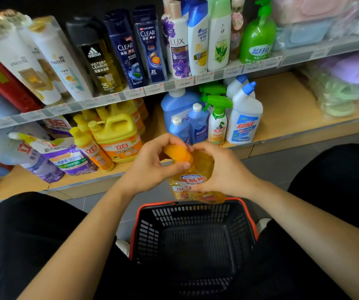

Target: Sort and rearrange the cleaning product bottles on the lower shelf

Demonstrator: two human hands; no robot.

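Both of my hands hold an orange-yellow dish soap bottle [198, 169] above the basket, in front of the lower shelf [282, 118]. My left hand [152, 165] grips its orange cap end. My right hand [219, 169] wraps the labelled body. On the lower shelf stand yellow detergent jugs [118, 135] at the left, and blue bottles [198, 120], a green-trigger spray bottle [217, 120] and white toilet cleaner bottles [244, 118] in the middle.
A black shopping basket with a red rim [247, 213] sits on the floor between my knees. Purple refill pouches [66, 156] lie at the shelf's left. Shampoo bottles [126, 50] fill the upper shelf. Bagged soft goods [345, 87] occupy the right.
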